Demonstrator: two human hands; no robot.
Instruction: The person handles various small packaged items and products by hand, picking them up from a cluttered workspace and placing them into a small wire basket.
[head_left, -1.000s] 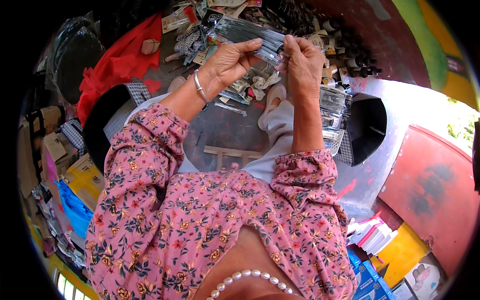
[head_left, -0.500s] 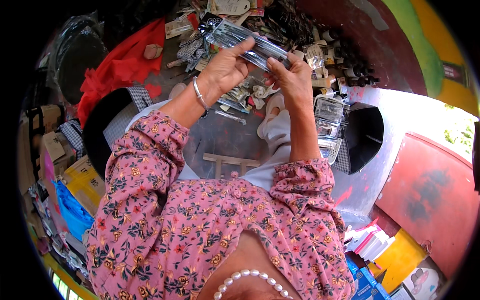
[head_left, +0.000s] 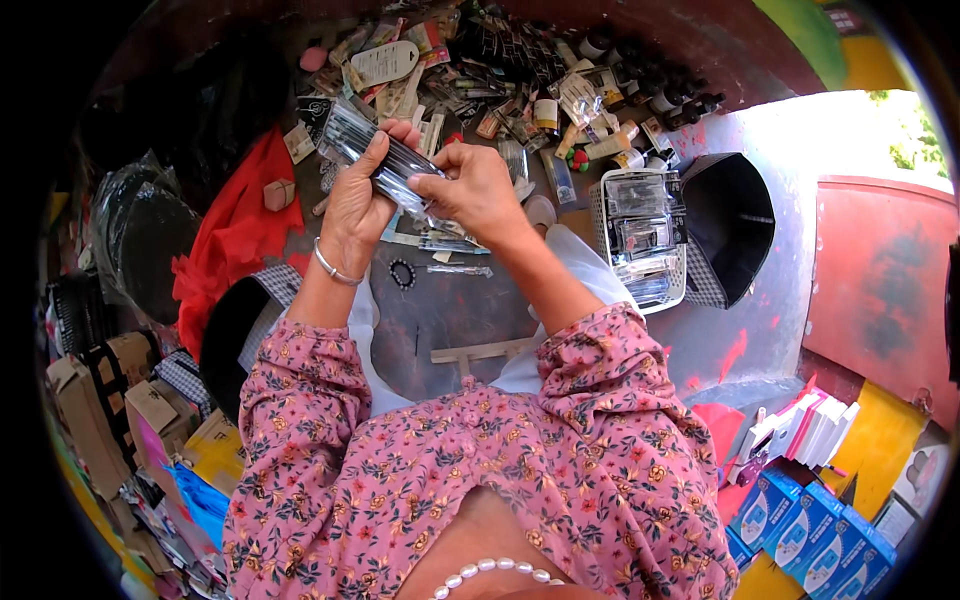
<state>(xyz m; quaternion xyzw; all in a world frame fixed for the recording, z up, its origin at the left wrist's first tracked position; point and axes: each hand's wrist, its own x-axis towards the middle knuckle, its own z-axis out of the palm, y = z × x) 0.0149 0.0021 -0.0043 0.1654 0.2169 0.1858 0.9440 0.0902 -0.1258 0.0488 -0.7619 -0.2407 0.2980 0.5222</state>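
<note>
A clear plastic packet of dark, slender sticks is tilted in front of me, its black header card up at the far left. My left hand is closed around its middle, the thumb lying along the top. At the near right end, my right hand pinches the packet's edge between thumb and bent fingers. The right fingers partly hide that end, so I cannot tell whether it is sealed. To the right stands a white basket holding several similar clear packets with black cards.
Small packaged goods and dark bottles lie heaped beyond my hands. Red cloth is on the left, near cardboard boxes. On the right are a black container and blue boxes. A dark beaded bracelet lies below the packet.
Both hands and the packet have moved left and nearer in the picture. My right hand has turned inward over the packet's near end. The view has shifted, showing more of the basket.
</note>
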